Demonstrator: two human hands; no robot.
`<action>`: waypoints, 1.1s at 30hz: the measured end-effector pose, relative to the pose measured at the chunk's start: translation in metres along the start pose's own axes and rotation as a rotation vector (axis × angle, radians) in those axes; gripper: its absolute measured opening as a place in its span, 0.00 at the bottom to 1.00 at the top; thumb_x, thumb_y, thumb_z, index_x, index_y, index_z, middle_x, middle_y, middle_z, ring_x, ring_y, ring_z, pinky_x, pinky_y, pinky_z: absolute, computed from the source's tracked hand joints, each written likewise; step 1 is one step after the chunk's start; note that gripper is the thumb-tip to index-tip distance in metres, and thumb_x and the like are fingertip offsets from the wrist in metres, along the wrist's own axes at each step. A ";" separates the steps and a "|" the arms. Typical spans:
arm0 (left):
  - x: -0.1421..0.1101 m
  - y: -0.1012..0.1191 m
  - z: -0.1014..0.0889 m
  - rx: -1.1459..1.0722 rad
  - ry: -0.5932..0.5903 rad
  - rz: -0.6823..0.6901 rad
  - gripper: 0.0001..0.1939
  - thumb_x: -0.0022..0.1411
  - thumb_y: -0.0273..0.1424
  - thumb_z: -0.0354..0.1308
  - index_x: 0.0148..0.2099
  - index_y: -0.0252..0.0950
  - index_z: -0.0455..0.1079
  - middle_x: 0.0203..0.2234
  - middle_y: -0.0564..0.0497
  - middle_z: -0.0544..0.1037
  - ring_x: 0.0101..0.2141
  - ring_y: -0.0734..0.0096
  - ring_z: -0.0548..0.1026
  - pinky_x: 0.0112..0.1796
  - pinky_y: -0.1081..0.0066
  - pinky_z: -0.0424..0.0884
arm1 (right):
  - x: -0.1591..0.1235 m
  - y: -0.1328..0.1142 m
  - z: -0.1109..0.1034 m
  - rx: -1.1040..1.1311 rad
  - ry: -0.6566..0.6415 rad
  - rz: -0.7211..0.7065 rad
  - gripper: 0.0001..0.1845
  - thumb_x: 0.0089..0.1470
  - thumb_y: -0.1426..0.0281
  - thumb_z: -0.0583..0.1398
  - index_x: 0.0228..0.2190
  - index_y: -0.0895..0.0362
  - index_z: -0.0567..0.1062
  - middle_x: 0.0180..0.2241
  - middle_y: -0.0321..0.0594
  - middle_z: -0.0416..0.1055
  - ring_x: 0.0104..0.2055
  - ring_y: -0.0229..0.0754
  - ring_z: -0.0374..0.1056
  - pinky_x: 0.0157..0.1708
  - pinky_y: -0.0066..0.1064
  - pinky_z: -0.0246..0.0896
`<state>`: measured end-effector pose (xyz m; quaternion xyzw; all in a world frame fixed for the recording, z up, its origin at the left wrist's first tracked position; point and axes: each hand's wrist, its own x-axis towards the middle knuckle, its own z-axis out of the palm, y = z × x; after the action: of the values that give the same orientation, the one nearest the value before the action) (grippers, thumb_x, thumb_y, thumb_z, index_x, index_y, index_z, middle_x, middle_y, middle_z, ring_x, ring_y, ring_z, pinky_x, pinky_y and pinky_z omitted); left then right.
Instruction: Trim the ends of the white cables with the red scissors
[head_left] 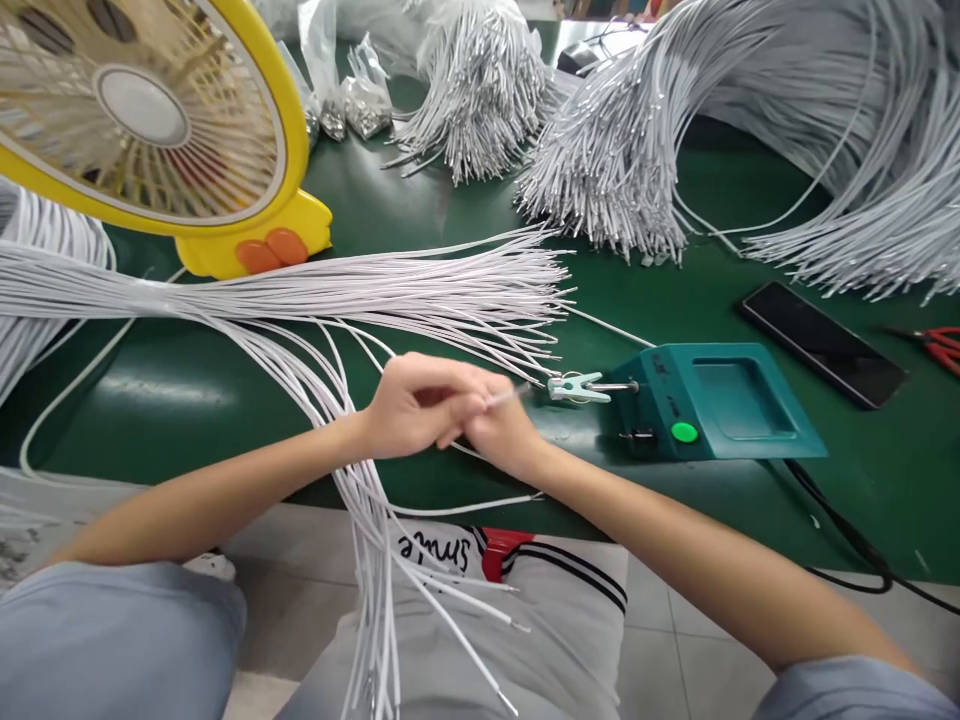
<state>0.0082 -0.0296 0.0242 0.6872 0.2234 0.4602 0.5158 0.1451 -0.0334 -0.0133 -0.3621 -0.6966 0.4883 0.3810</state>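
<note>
My left hand [409, 405] is pinched, thumb against fingertips, on a white wire [499, 398] just in front of my right hand [506, 435]. The wire's tip is a blur, and where its other end runs I can't make out. My right hand's fingers are tucked behind the left; how far closed they are, or whether they grip anything, I can't tell. Loose wires [375, 570] pass under my left wrist and hang over my lap, some ends cut off below. Just beyond, the white bundle [420, 285] lies across the surface [187, 385], running out of view at left. Right of my hands, there's the clip [579, 387] on the teal box [731, 400], then the phone [821, 342] and the pliers [943, 345], cropped by the edge. Up left, the yellow fan [296, 120], cut off too; behind it, bags [366, 100], contents too small to name.
</note>
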 end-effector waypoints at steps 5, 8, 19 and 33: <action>0.005 -0.022 -0.018 -0.186 -0.001 -0.322 0.14 0.62 0.35 0.57 0.29 0.29 0.70 0.18 0.52 0.72 0.15 0.79 0.69 0.17 0.79 0.63 | 0.006 -0.004 -0.010 0.293 0.359 0.083 0.10 0.55 0.67 0.58 0.38 0.56 0.75 0.31 0.36 0.70 0.24 0.31 0.63 0.22 0.25 0.60; 0.010 -0.020 -0.018 -0.092 0.029 -0.316 0.16 0.59 0.37 0.60 0.27 0.29 0.71 0.17 0.51 0.72 0.19 0.78 0.69 0.21 0.78 0.65 | 0.006 0.000 -0.015 0.298 0.413 -0.011 0.08 0.55 0.67 0.59 0.36 0.54 0.76 0.36 0.37 0.70 0.27 0.30 0.63 0.25 0.25 0.60; 0.011 -0.022 -0.019 -0.154 -0.079 -0.353 0.18 0.61 0.38 0.58 0.26 0.29 0.70 0.13 0.55 0.68 0.17 0.82 0.62 0.21 0.79 0.59 | 0.008 0.001 -0.016 0.410 0.330 -0.058 0.07 0.53 0.69 0.62 0.25 0.57 0.72 0.27 0.33 0.66 0.26 0.30 0.64 0.26 0.25 0.60; 0.011 -0.020 -0.019 -0.175 -0.046 -0.388 0.16 0.53 0.38 0.65 0.26 0.28 0.73 0.16 0.51 0.74 0.15 0.83 0.64 0.17 0.80 0.60 | 0.008 -0.003 -0.019 0.351 0.277 -0.096 0.09 0.54 0.69 0.61 0.24 0.58 0.73 0.26 0.34 0.65 0.24 0.30 0.61 0.23 0.24 0.56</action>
<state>0.0006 -0.0042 0.0114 0.5942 0.2991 0.3541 0.6573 0.1578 -0.0197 -0.0043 -0.3205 -0.5585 0.5288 0.5530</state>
